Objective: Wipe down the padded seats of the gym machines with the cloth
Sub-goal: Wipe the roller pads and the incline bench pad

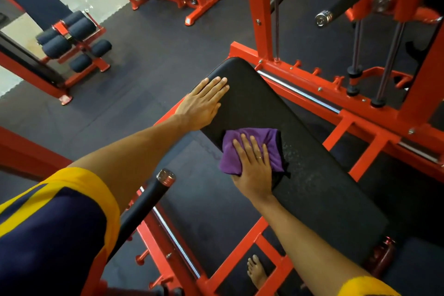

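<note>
Head camera view, looking down along two bare forearms. Right hand (254,168) lies flat on a crumpled purple cloth (265,136), fingers straight and spread, pressing it down rather than gripping it; whether the thumb hooks the cloth's near edge cannot be told. The cloth sits around the middle of a long black padded seat (317,182), close to its left edge, with a fold reaching that edge. Left hand (204,102), also flat and holding nothing, rests on the seat's far rounded end, as if bracing.

Pale speckles show on the padding just right of the cloth, so that strip and the near half look not yet wiped. Around the seat runs a red-painted steel machine frame (360,125). A black bar with a chrome end cap (146,202) stands near the left elbow, and a bare foot (257,271) rests on the dark floor below.

Likely risks: the cloth is only pinned under a flat palm, so a quick stroke could bunch it up or let it slip off the left edge to the floor. A wide sweep could knock knuckles on the frame, or an elbow on the bar.
</note>
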{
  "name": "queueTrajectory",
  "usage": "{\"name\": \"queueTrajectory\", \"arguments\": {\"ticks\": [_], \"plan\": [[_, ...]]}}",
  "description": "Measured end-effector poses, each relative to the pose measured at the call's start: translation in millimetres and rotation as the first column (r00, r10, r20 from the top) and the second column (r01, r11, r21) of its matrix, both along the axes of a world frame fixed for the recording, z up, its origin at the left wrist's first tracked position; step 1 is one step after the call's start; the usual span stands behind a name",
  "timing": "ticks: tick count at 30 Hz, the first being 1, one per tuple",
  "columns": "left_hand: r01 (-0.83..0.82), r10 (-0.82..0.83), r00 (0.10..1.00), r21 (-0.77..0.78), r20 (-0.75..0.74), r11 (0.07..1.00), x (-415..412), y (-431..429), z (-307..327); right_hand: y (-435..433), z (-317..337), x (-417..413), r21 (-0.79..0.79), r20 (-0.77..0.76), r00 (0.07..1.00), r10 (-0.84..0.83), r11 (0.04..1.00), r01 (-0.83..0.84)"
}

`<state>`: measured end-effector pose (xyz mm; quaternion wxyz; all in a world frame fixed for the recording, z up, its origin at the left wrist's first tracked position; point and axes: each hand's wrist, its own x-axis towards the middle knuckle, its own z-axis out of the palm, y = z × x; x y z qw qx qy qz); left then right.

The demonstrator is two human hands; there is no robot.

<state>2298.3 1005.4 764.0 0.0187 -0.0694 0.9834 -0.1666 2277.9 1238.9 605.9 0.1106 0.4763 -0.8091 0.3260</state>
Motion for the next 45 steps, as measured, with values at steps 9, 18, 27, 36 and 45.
{"name": "queueTrajectory", "arguments": {"ticks": [9, 18, 27, 36, 45], "plan": [[0.004, -0.002, 0.999, 0.054, -0.037, 0.999, -34, 22, 5, -67, 66, -94, -0.055, 0.449, 0.882, -0.141, 0.981, 0.185], [0.030, -0.027, 0.998, 0.060, -0.051, 0.998, -49, 25, 2, -19, 23, -26, 0.009, 0.247, 0.948, -0.203, 0.978, 0.207], [0.022, -0.021, 1.000, 0.048, -0.020, 0.999, -87, 47, -17, -15, 34, -153, 0.025, 0.440, 0.851, -0.286, 0.951, 0.307], [-0.044, 0.044, 0.999, -0.052, 0.003, 0.998, -87, 55, -41, -59, 74, -182, -0.106, 0.554, 0.829, -0.080, 0.981, 0.165], [-0.068, 0.069, 0.998, -0.064, 0.010, 0.996, -88, 58, -42, 29, 16, -191, -0.018, 0.629, 0.770, -0.109, 0.988, 0.155]]}}
